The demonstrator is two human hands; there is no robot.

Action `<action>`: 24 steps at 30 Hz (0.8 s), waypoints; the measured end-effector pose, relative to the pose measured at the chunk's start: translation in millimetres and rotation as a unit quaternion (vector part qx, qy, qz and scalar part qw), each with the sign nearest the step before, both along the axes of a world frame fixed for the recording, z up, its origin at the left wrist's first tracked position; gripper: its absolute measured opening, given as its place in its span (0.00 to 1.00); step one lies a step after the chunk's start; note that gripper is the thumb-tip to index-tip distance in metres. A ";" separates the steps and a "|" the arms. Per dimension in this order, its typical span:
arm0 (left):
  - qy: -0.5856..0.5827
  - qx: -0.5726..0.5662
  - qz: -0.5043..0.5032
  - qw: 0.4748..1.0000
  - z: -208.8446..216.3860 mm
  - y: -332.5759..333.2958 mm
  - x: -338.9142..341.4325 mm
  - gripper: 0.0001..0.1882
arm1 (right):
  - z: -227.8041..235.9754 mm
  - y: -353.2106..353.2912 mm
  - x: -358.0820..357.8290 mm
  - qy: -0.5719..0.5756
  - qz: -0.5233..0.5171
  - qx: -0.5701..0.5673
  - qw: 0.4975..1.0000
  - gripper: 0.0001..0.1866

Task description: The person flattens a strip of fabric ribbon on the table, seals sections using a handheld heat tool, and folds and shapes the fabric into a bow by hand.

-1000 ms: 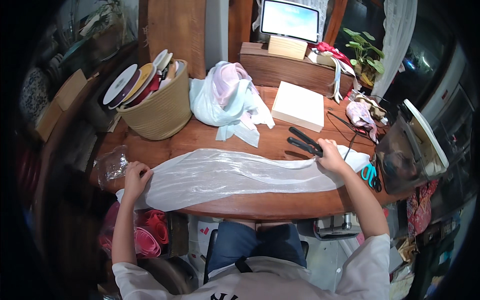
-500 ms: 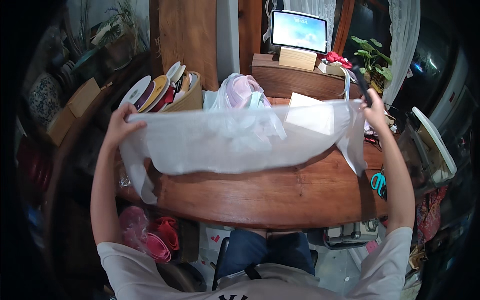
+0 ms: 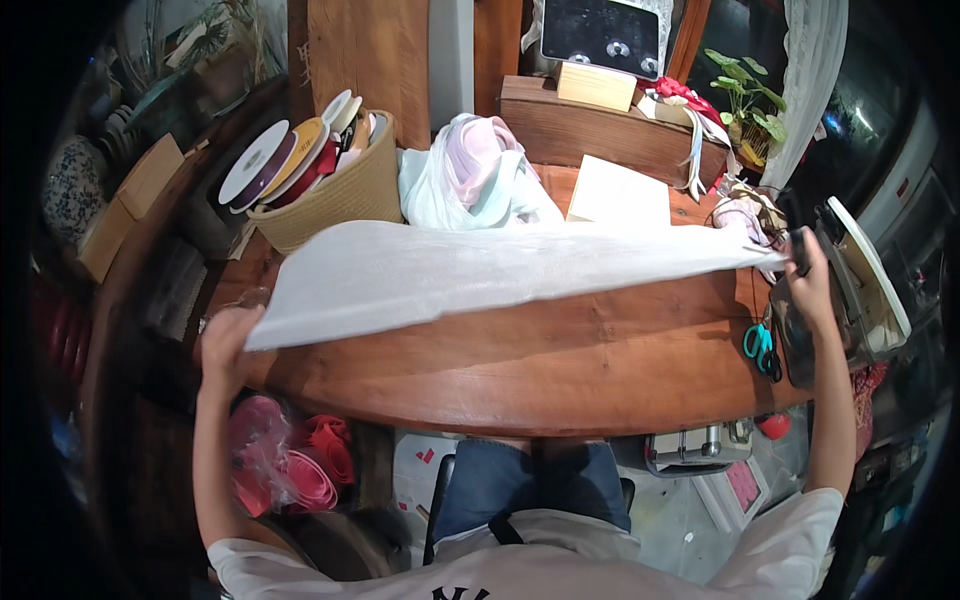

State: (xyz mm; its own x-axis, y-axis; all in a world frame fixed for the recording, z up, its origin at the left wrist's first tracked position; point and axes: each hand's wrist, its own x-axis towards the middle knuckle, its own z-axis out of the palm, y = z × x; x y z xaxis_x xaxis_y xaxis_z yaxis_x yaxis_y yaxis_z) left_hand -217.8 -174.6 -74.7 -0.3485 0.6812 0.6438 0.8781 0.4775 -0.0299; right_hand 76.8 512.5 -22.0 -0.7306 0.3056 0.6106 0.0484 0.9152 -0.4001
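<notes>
A strip of sheer white fabric [image 3: 480, 272] stretches above the wooden table between my two hands. My left hand [image 3: 228, 345] is closed on its near left corner, close to the table's left end. At the right, my right hand [image 3: 808, 275] grips the gathered other end. A black, slim thing [image 3: 797, 245] also stands up in that hand; its kind is too small and dark to tell. From left to right the cloth narrows, lying wide at the left and bunched at the right. Parts of the tabletop are hidden beneath it.
Behind the cloth are a woven basket [image 3: 330, 190] of ribbon spools, a heap of pastel fabric [image 3: 480, 175] and a white sheet [image 3: 620, 195]. Teal-handled scissors [image 3: 762, 347] lie at the right. A tablet [image 3: 600, 35] stands on a wooden box [image 3: 610, 118] at the back.
My left hand has come down and nearer with its corner; my right hand has gone lower and further right. The fabric, hanging down before, is now pulled out taut. The tablet's screen has gone dark.
</notes>
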 end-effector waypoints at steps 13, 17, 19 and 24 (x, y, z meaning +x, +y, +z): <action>-0.116 -0.133 -0.010 0.984 -98.6 24.7 52.4 0.25 | -106.6 16.8 26.2 -0.160 -0.023 0.184 0.969 0.17; -0.158 -0.068 -0.013 0.985 -101.7 29.3 56.9 0.23 | -89.2 -14.6 32.3 -0.126 -0.034 0.134 0.982 0.16; -0.160 -0.016 -0.016 0.987 -102.4 37.0 59.0 0.22 | -68.1 -56.1 33.2 -0.102 -0.058 0.056 0.991 0.14; -0.197 0.024 -0.054 0.979 -102.4 36.6 63.1 0.18 | -41.3 -178.9 17.0 -0.296 0.097 -0.213 0.926 0.19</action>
